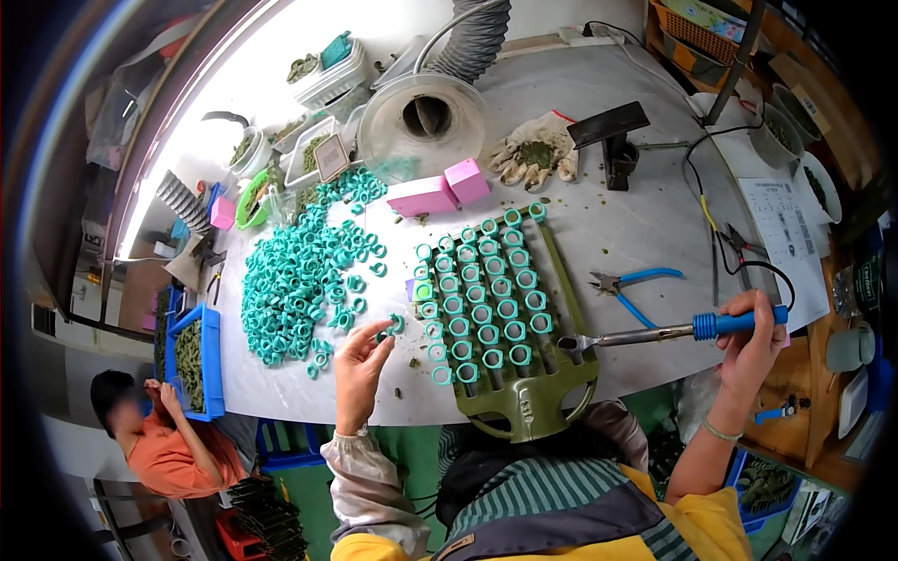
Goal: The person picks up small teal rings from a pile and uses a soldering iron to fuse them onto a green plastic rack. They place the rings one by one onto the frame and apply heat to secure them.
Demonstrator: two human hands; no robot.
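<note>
My left hand (360, 367) pinches a small teal ring (396, 324) between thumb and fingertips, between the pile and the rack. My right hand (748, 353) grips the blue handle of a soldering iron (647, 335), with its metal shaft pointing left. Its wide, dark tip is close to the right side of an olive-green slotted rack (526, 408); whether they touch I cannot tell. Rows of teal rings (482, 314) sit on the rack, with several bare slots towards its right and near end. Left of the rack lies a large heap of loose teal rings (297, 290).
Pink blocks (423, 195), a stained glove (538, 151) and a black stand (617, 154) are behind the rack. Blue-handled cutters (636, 286) lie to its right. A fume hose (472, 42) hangs at the back. At far left a person in orange (182, 449) works beside blue bins (213, 365).
</note>
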